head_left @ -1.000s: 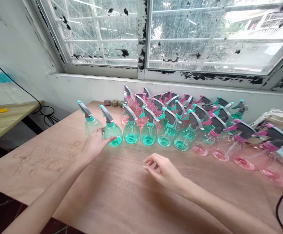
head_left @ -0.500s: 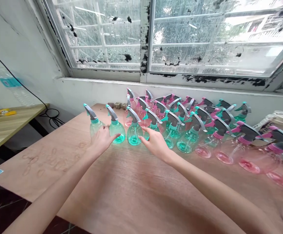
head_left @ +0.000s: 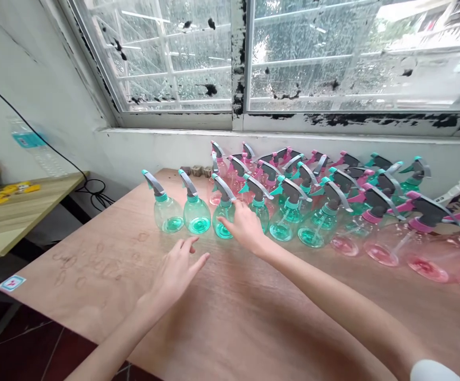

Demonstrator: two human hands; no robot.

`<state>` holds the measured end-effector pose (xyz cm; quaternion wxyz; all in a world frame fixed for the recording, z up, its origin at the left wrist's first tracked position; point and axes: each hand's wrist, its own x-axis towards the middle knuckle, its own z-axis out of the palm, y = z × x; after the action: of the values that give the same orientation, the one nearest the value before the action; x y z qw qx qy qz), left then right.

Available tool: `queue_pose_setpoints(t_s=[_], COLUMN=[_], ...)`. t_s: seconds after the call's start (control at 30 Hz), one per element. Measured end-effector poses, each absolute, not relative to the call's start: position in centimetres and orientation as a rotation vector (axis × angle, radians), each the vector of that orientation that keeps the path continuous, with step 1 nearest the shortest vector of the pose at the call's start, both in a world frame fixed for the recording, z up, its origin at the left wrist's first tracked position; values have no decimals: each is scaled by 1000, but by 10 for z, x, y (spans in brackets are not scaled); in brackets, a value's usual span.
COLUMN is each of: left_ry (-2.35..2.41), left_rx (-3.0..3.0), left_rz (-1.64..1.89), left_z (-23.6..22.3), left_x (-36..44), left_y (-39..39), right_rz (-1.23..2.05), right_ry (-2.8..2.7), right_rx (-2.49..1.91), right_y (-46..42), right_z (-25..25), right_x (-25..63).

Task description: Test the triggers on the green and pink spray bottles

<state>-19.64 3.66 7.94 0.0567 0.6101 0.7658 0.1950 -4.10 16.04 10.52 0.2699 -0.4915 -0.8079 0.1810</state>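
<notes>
Green spray bottles with grey-and-teal trigger heads stand upright in a front row. My right hand [head_left: 245,225] is at the third one from the left, a green spray bottle [head_left: 222,234], with the thumb across its front and the fingers along its right side, partly hidden. To its left stand two more, the end spray bottle [head_left: 168,216] and its neighbour spray bottle [head_left: 197,214]. In front of these, over the tabletop, my left hand [head_left: 179,267] is open and holds nothing, thumb and fingers apart.
Several pink spray bottles [head_left: 384,246] continue the row at right, with more pink and green ones behind. Small pots [head_left: 196,170] sit by the wall. A side table [head_left: 27,201] at left bears yellow pieces [head_left: 11,191] and a clear plastic bottle [head_left: 42,148]. A black cable [head_left: 97,193] hangs nearby.
My left hand has come off the left bottles and drawn back toward me. My right hand has moved left, its thumb now over the third green bottle's front. The view has shifted slightly.
</notes>
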Motion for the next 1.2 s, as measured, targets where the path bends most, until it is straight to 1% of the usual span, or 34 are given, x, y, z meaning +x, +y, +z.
queue_pose_setpoints(t_s=[0.23,0.33,0.47,0.57,0.67,0.77,0.87,0.97,1.1,1.2], left_ry=[1979,1707,1361,1281,1182,1060,981,962,982,1061], left_rx=[1880,1847,1743,1824,1899,1939,2001,2212,2476,2528], left_rz=[878,910,861,806,747,709,691,610,476,486], left_z=[74,72,68,63,57,51,46,40,31,26], left_x=[-186,-167,-128,-92,-54,-18,4,8,-10,-22], left_y=[46,44,33,29,34,47,65,84,101,108], right_rz=[462,508,618,740,899,903,871,816,770,781], right_ry=[-2323,-2399,-2386,-2318,-2161,-2010,-1906,-1826,-1815,-1844], right_rx=[-1230,-1111,-1014,-931,-741,-673,-762,-799,-803,-763], right_y=[122,103,88,87,86,84,84,90,98,101], right_z=[100,96,100,106,108,106,101,95,90,92], right_x=[-12,18,74,114,144,164,181,196,208,209])
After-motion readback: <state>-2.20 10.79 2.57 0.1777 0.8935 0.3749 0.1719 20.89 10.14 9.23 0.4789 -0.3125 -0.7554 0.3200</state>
